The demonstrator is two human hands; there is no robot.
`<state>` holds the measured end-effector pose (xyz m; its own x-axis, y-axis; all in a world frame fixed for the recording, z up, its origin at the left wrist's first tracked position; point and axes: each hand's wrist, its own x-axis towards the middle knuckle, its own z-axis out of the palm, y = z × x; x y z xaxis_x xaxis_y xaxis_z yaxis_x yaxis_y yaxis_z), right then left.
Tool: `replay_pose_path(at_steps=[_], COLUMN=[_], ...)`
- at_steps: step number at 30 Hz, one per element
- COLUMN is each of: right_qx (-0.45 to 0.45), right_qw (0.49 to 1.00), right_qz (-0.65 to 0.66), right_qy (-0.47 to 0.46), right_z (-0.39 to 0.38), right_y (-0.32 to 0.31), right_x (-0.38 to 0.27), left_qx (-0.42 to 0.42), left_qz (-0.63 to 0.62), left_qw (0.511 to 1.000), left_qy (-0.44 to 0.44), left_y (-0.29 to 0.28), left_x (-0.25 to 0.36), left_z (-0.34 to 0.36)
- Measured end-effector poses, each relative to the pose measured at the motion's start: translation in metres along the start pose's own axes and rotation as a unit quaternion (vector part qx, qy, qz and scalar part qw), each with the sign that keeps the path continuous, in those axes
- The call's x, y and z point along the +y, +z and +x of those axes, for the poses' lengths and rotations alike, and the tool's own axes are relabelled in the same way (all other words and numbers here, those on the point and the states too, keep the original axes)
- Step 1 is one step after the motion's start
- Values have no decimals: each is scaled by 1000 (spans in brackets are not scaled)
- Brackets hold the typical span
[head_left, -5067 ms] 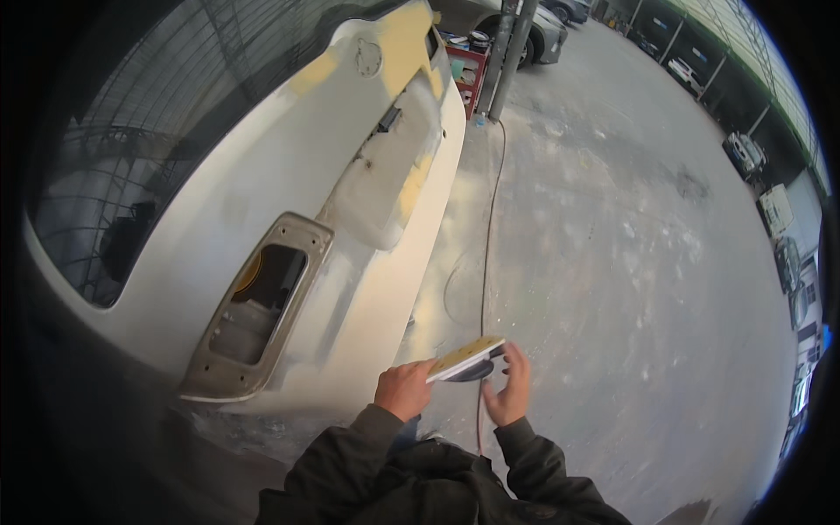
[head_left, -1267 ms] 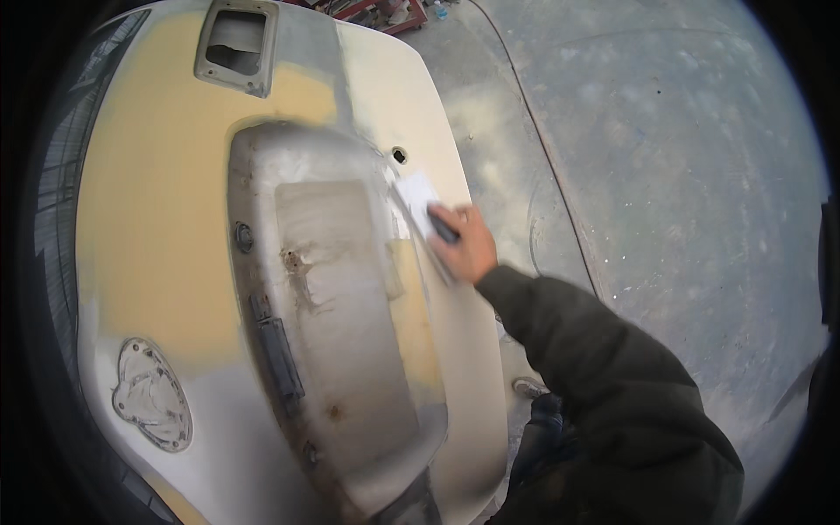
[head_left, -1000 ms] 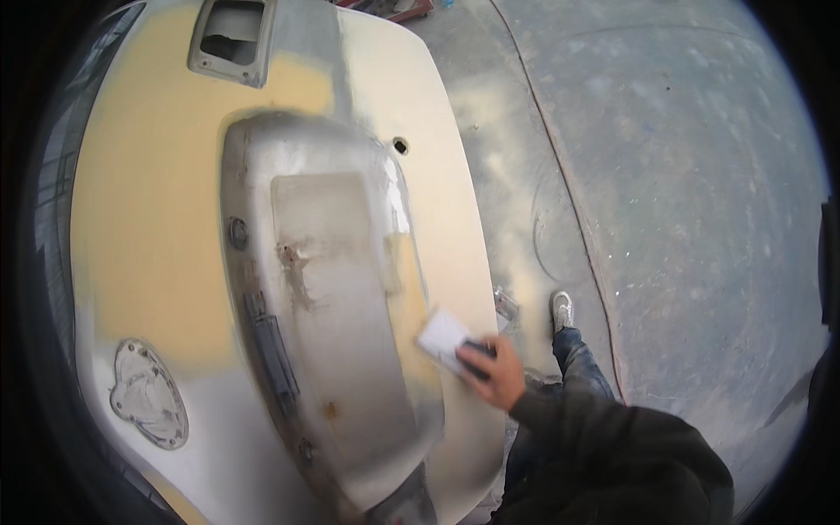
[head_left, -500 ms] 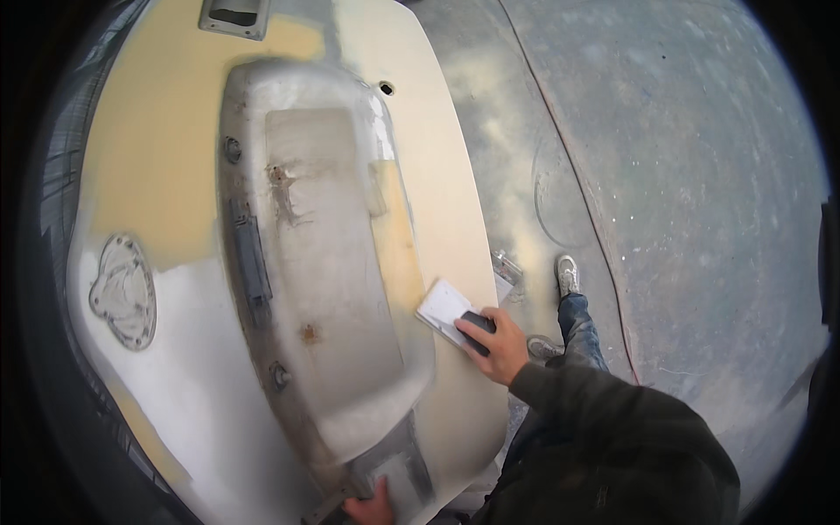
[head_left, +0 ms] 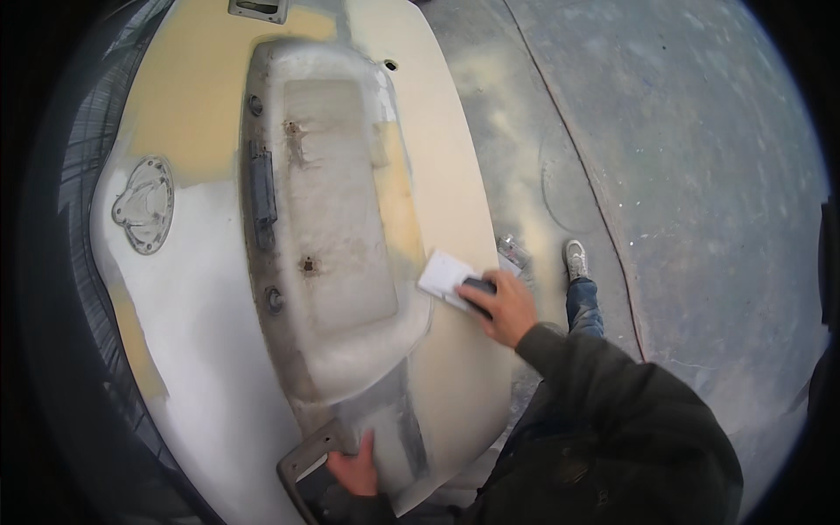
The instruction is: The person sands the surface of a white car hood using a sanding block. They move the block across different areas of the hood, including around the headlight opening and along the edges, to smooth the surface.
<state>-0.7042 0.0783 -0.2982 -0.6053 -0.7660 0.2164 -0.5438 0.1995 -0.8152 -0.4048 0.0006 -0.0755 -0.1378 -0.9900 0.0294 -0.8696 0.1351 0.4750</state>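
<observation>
A car trunk lid with cream, yellow and bare grey-white patches fills the left and middle. On its right side, beside the recessed middle panel, my right hand is closed round the dark grip of a flat white sanding block. The block's face lies against the lid, so its underside is hidden. Down at the near end my left hand holds the lid at a cut-out opening. Its thumb lies on the surface, and its other fingers hook over the rim, partly out of sight.
The recessed panel has rust spots and a dark strip along its left side. An oval lamp recess lies farther left. On the grey floor run a thin hose and, by the lid's right edge, a small clear object. My shoe stands nearby.
The view has shifted, so more of the near cut-out shows. My right hand and the sanding block have moved slightly away from me, and the block has turned a little. My left hand stays at the near end.
</observation>
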Motion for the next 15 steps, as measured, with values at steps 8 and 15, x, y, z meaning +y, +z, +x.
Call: replay_pose_path(at_steps=[8, 15], right_qx=[46, 59], right_qw=[997, 997], right_qz=[59, 53], right_qy=[35, 24], right_z=[-16, 53], right_y=[32, 12], right_x=[-6, 1], left_qx=[6, -4], left_qz=[58, 34], left_qw=[998, 999], left_qy=[7, 18], left_y=[-1, 0], left_x=[-15, -15], left_z=[1, 2])
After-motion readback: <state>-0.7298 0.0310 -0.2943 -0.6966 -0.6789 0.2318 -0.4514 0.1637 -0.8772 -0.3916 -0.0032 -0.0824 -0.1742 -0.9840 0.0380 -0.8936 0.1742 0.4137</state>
